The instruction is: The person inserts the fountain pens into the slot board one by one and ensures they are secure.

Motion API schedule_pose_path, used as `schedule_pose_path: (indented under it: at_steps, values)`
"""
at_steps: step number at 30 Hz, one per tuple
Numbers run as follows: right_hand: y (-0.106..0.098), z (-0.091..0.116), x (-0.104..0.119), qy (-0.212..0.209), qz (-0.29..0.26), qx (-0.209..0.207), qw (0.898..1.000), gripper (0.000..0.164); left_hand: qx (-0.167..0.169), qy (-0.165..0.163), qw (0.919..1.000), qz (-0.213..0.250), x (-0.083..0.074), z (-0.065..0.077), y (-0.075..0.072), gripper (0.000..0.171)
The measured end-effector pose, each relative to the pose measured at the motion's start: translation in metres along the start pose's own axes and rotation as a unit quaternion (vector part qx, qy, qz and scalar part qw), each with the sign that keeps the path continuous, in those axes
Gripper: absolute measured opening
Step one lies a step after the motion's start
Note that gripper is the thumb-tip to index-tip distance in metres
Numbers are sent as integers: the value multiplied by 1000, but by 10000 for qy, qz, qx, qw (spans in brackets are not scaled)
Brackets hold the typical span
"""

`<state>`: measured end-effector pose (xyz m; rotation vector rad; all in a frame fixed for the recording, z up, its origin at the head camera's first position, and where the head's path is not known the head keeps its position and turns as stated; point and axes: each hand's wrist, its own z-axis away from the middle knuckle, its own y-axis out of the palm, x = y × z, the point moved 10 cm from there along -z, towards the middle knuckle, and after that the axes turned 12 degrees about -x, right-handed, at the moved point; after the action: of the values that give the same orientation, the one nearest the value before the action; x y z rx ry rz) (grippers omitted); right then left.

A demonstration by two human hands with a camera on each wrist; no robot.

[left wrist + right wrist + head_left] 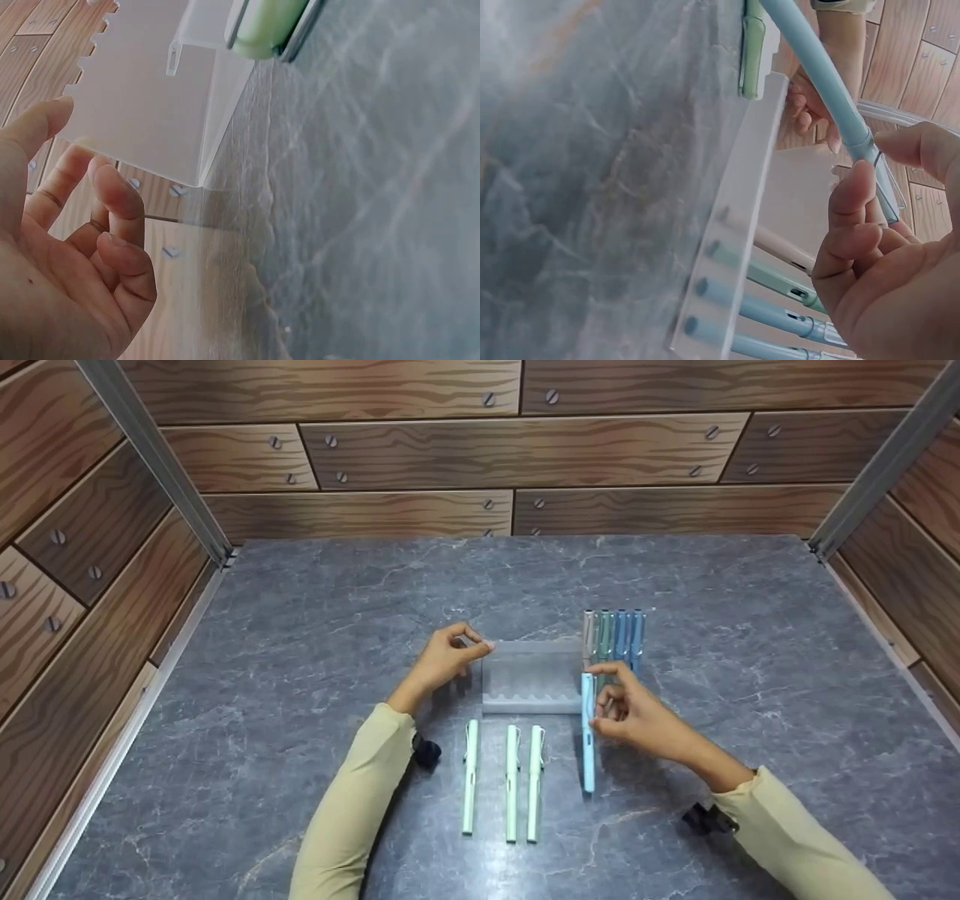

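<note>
Light blue pen (588, 769): it is up in the right hand (637, 716), by the near right part of the clear stand (529, 675). It could slip or swing, because just the tips of the finger and thumb hold its cap part. One cannot tell if it touches the stand.
Right hand: it pinches that pen. Its curled fingers are close to the other pens, so a quick turn could bump them.
Pens in the stand: a pinkish pen (589, 626), a green pen (605, 630) and two blue pens (622, 630) sit side by side at the right end. If the light blue pen knocks the pinkish one, the row may get messy.
Clear stand: it looks thin and light. A hard push on one side could make it slide or tip.
Left hand (446, 656): it pinches the far left corner, well apart from the right hand. If it tugs, the stand may twist.
Pale green pens (511, 787): three lie in front of the stand, two near each other and one off to the left. The left sleeve (352, 802) could brush that one and roll it.
Table (337, 607): it looks smooth, so things might skid.
</note>
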<state>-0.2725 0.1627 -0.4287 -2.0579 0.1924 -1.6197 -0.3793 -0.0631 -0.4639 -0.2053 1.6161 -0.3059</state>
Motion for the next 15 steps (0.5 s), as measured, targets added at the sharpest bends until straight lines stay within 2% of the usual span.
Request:
schedule_pose_path:
  at_steps: [3, 8, 15]
  values:
    - [-7, -2, 5, -65, -16, -184, 9998, 64, -14, 13, 10000, 17, 0, 0, 0, 20]
    - [-16, -6, 8, 54, 48, -502, 9987, 65, -44, 50, 10000, -9, -1, 0, 0, 20]
    - [-20, -13, 14, 54, 365, -663, 9971, 64, -57, 3, 10000, -2, 1, -1, 0, 22]
